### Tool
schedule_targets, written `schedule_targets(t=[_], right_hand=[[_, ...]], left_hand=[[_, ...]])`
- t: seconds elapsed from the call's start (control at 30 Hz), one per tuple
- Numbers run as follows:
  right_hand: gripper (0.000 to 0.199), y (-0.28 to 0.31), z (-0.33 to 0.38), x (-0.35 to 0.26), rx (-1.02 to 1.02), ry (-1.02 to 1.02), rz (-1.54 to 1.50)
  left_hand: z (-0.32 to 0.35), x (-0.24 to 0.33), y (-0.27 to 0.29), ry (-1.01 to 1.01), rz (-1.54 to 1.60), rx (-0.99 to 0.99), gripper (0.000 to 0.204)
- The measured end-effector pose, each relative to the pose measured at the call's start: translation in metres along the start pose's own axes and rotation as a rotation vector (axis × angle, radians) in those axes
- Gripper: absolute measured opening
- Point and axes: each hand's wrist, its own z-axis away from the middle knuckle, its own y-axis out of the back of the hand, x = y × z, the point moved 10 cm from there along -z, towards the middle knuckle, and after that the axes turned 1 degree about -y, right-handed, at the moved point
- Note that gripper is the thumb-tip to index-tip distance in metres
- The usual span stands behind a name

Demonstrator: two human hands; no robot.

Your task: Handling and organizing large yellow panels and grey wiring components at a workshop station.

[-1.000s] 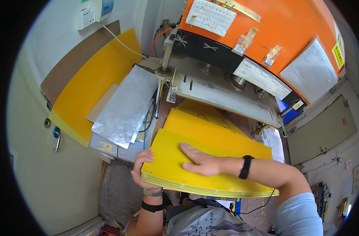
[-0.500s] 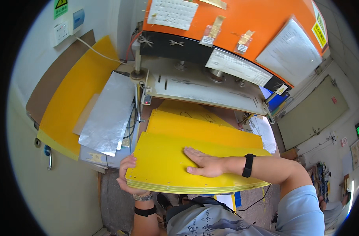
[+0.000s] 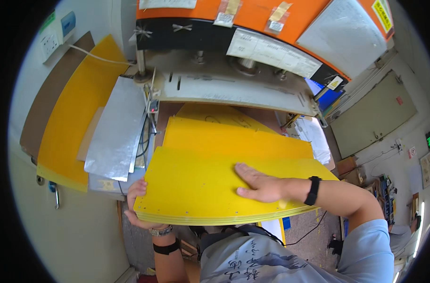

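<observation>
A stack of thin yellow sheets with small holes along its near edge lies in front of me. My left hand is closed round its near left corner, the fingers on the side edge and part of the hand hidden below. My right hand rests flat on the top sheet, right of the middle, with the thumb spread from the fingers. Beyond the stack, another yellow sheet lies partly covered by it, and a further yellow sheet with dark pen marks shows behind.
An orange and black press with a metal platen stands just beyond the sheets. At the left, silver sheets and large yellow and brown boards lean near the wall. White papers lie at the right. Another person's arm shows far right.
My right hand has slid to the right over the top sheet. My left hand keeps its hold on the corner. The whole view has shifted, with the press now farther left and higher.
</observation>
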Motion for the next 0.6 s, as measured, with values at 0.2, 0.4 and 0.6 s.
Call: schedule_targets(t=[0.2, 0.4, 0.6], right_hand=[[0.100, -0.009, 0.008, 0.028, -0.072, -0.094, -0.045], [0.099, -0.011, 0.007, 0.026, -0.023, -0.067, -0.076], [0.097, 0.014, 0.041, 0.051, -0.024, -0.182, -0.034]], left_hand=[[-0.002, 0.001, -0.007, -0.016, 0.011, -0.028, 0.066], [-0.001, 0.007, -0.002, -0.006, 0.002, 0.050, 0.065], [-0.007, 0.000, -0.001, -0.004, -0.035, 0.011, 0.064]])
